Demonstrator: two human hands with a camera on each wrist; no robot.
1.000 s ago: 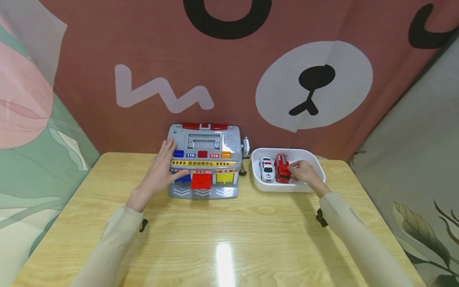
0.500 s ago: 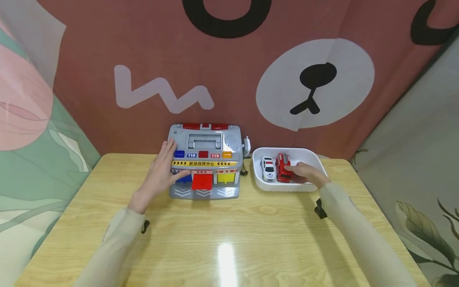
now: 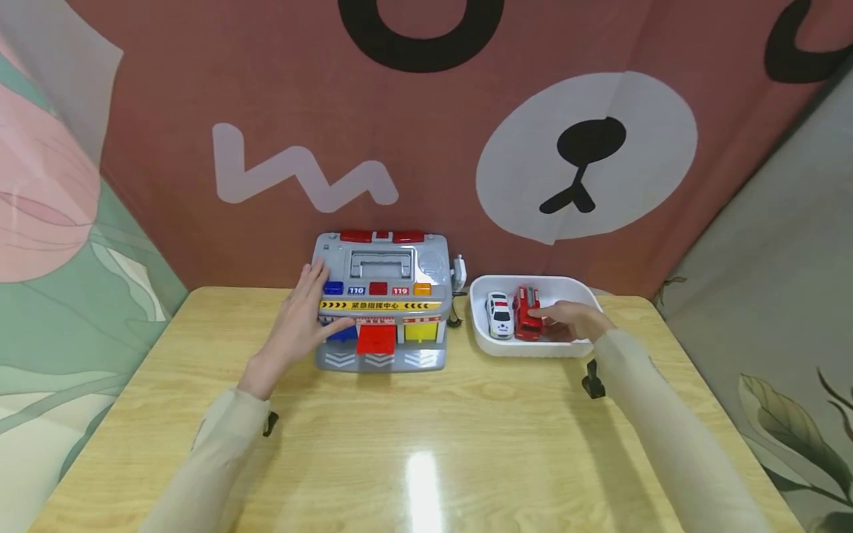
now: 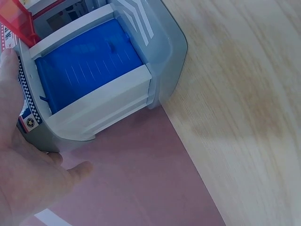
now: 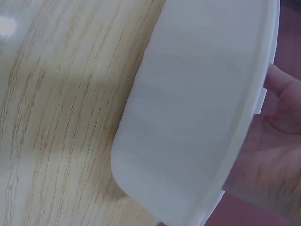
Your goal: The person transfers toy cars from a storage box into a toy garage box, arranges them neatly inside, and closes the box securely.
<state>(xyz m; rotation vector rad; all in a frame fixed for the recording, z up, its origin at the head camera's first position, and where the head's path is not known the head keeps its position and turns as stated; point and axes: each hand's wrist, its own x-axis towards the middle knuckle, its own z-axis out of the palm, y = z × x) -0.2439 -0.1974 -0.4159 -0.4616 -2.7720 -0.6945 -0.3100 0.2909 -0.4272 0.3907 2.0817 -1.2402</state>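
Right hand (image 3: 571, 320) touches one red truck (image 3: 527, 322) beside one white car (image 3: 500, 317).

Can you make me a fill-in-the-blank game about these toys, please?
1. The red truck sits in a tub beside a car coloured mostly ____.
2. The tilted-out door on the toy station is ____.
3. The person's ____ hand touches the toy station.

Missing words: white; red; left.
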